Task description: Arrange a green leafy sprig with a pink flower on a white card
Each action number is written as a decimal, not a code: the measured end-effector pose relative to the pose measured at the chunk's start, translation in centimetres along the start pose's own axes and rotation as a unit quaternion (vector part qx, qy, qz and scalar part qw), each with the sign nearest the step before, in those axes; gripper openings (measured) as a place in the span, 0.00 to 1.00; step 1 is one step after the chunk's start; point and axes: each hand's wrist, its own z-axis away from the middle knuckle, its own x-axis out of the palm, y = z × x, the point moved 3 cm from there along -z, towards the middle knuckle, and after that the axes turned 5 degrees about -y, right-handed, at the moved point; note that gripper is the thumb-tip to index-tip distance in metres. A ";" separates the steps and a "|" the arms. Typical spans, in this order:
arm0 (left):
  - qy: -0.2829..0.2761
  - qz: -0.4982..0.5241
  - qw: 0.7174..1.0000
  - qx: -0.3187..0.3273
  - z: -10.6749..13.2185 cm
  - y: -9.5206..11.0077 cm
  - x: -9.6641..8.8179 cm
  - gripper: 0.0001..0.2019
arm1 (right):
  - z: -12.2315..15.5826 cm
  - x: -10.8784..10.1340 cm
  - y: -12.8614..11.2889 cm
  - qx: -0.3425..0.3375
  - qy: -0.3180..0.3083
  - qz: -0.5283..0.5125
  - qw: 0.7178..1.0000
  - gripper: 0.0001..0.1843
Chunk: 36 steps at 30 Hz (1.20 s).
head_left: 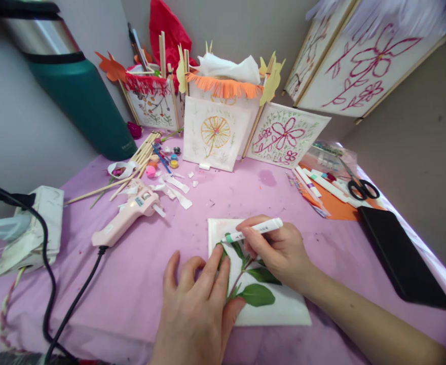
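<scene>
A white square panel lies on the purple cloth in front of me. On it rests a leafy green sprig with a thin stem. My left hand lies over the panel's left side, fingers spread, its fingertips pressing on the sprig's leaves. My right hand grips a white marker with a green band. The marker's tip points down-left, close to an upper leaf near my left fingertips; whether it touches the panel I cannot tell. My fingers and palm hide part of the sprig.
A pink glue gun with a black cord lies left, near wooden sticks and a green bottle. Decorated panels stand behind. Scissors, markers and a black phone lie to the right.
</scene>
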 end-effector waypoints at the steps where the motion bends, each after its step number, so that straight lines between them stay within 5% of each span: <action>1: -0.002 0.000 1.000 -0.001 0.0 0.0 0.0 0.21 | 0.0 0.0 0.0 0.001 0.000 -0.002 1.000 0.08; 28: 0.026 0.044 0.998 -0.044 -0.4 0.6 -0.4 0.20 | -0.2 0.3 -0.9 -0.080 -0.051 0.050 0.994 0.07; 36: 0.017 0.032 0.998 -0.042 -0.4 0.7 -0.7 0.21 | -0.3 0.2 -1.5 -0.168 -0.070 0.074 0.981 0.08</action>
